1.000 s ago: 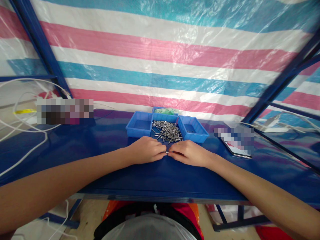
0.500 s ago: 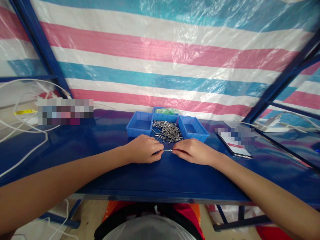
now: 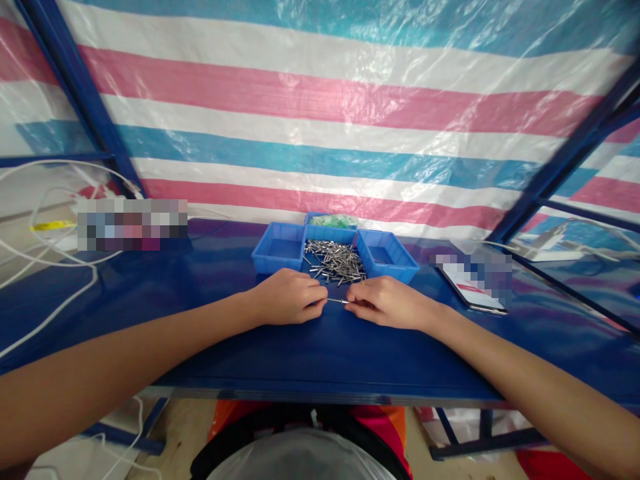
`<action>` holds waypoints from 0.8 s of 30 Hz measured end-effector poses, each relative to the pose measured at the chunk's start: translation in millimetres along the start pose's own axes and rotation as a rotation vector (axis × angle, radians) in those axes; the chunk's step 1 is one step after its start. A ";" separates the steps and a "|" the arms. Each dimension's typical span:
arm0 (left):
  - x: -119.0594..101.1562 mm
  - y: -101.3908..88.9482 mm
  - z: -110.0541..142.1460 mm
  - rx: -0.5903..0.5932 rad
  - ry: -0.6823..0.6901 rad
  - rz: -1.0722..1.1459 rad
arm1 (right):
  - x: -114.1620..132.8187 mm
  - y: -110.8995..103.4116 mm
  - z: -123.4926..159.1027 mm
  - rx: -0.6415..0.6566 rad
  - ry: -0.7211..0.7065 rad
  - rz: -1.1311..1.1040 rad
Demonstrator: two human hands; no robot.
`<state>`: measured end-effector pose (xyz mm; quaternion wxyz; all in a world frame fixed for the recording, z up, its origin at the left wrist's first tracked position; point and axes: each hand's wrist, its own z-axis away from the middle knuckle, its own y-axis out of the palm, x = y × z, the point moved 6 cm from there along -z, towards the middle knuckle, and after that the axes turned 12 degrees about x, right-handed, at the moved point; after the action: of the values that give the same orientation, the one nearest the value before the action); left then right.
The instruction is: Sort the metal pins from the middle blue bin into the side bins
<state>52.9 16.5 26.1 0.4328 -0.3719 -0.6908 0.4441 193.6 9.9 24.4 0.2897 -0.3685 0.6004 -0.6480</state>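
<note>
A thin silver blind rivet (image 3: pixel 336 301) spans the gap between my two hands, just above the blue table. My left hand (image 3: pixel 293 297) pinches its thin pin end between thumb and fingers. At the flanged end, my right hand (image 3: pixel 384 301) is closed in a pinch, its fingertips hiding the rest of the rivet. Just beyond my hands lies a heap of similar rivets (image 3: pixel 336 261), partly in front of the middle blue bin (image 3: pixel 331 235).
Blue plastic bins stand left (image 3: pixel 278 248) and right (image 3: pixel 387 253) of the heap. Behind them is a bin with a green bag (image 3: pixel 330 221). A phone (image 3: pixel 473 288) lies to the right. White cables (image 3: pixel 93 277) loop at left, and a striped sheet (image 3: pixel 320 133) hangs behind.
The rivet now tilts slightly down to the right, and my right fingertips have shifted a little around its flanged end. My left hand has hardly moved.
</note>
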 end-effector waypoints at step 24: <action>-7.9 0.1 -0.7 0.017 0.093 -0.038 | 1.6 -1.5 0.7 0.010 0.024 -0.016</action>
<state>56.3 9.7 24.0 0.4760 -0.3751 -0.6730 0.4240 193.4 8.4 26.1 0.2790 -0.3640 0.5977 -0.6576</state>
